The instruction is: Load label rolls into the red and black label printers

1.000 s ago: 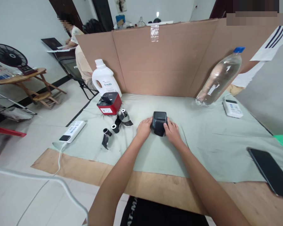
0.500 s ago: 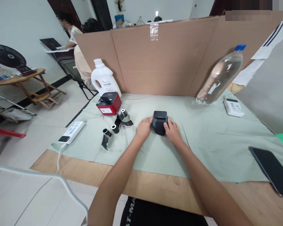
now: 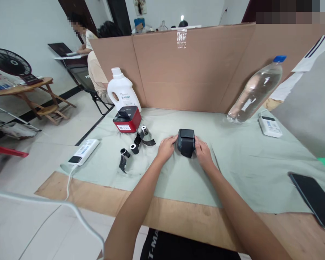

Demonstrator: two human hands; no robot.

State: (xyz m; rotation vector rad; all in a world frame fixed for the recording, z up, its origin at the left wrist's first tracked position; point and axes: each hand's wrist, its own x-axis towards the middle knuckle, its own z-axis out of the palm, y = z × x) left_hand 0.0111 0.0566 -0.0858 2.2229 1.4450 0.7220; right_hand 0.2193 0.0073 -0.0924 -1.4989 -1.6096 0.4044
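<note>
A small black portable printer rests on the pale green cloth, its front face towards me. My left hand touches its left side with the fingertips. On the opposite side, my right hand has its thumb and fingers against the casing, so the printer is gripped between both hands. To the left lie several small rolls of black paper; one roll shows a white core, and another has a loose black strip trailing. Behind them stands a red and black printer.
A white jug stands at the back left. A clear bottle leans against the cardboard screen. White power banks lie left and right. A phone lies near the right edge. A person sits beyond.
My right thumb has moved off the printer's front to its right side. The printer has turned slightly between my hands. The whole view has shifted a little.
</note>
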